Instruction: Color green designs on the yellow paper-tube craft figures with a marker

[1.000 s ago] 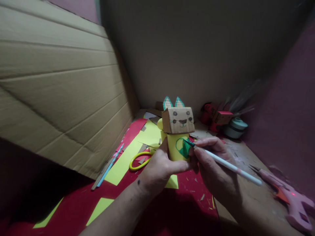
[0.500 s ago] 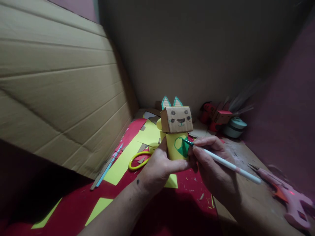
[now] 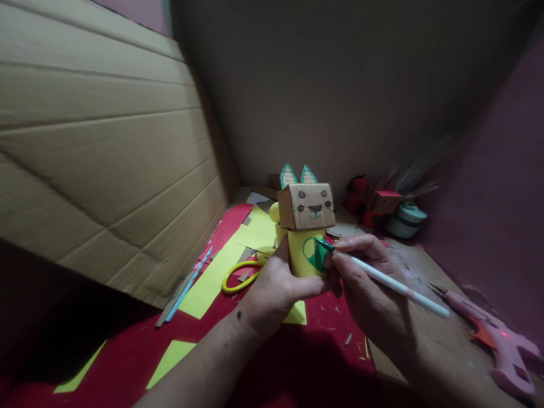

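My left hand (image 3: 278, 286) is wrapped round the yellow body of a cardboard animal figure (image 3: 297, 255), which stands upright. Its box head has a drawn face, and its two pointed ears are edged in teal. My right hand (image 3: 368, 283) pinches a white paintbrush (image 3: 397, 283) with a dark green tip. That tip touches a green oval (image 3: 315, 254) on the body, filled in on its right and lower part. The oval's far right edge is hidden behind my right fingers. Just left of my left hand lie yellow-handled scissors (image 3: 240, 277), their blades hidden.
A large cardboard panel (image 3: 106, 141) leans at the left. At the right lies a pink glue gun (image 3: 493, 334) with a lit red light. Behind it are a teal pot (image 3: 406, 220) and a red figure (image 3: 385, 199). Yellow paper strips (image 3: 212, 283) and scraps lie on red paper.
The figure has turned or shifted very slightly to the right in my left hand. The brush tip stays on the green oval; both grips are the same.
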### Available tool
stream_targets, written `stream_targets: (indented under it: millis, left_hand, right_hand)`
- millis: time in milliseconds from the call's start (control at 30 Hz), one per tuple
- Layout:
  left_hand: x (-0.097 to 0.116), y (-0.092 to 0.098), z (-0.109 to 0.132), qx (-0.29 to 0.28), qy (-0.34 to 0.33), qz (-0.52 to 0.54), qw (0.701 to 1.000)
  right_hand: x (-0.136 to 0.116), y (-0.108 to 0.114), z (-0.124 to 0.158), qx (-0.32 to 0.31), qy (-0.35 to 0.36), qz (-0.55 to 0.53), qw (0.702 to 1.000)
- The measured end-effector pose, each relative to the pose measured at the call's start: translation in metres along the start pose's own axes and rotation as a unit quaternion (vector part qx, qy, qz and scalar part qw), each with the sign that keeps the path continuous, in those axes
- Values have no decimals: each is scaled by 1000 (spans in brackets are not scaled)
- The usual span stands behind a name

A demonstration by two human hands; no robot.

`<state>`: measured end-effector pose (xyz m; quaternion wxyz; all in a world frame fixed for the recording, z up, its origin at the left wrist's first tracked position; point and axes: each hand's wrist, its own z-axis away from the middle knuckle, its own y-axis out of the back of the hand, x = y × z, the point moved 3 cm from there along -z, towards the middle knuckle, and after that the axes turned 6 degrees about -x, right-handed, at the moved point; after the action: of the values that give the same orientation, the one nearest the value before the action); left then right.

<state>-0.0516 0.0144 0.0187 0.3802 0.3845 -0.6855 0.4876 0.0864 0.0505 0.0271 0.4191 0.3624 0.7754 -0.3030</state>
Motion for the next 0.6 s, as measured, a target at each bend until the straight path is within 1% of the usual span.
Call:
stream_targets:
  millis: [167,400,600]
  left_hand:
    - [2,-2,-1,-8,-4,-3,1000]
    - [4,-3,-1,10,2,-8,1000]
    - [5,-3,-1,2,10,-22,1000]
  right_hand:
    - [1,0,0,6,-3,10,1000]
    - [4,1,1,12,-8,16,1000]
    - [3,2,1,20,-10,32,999]
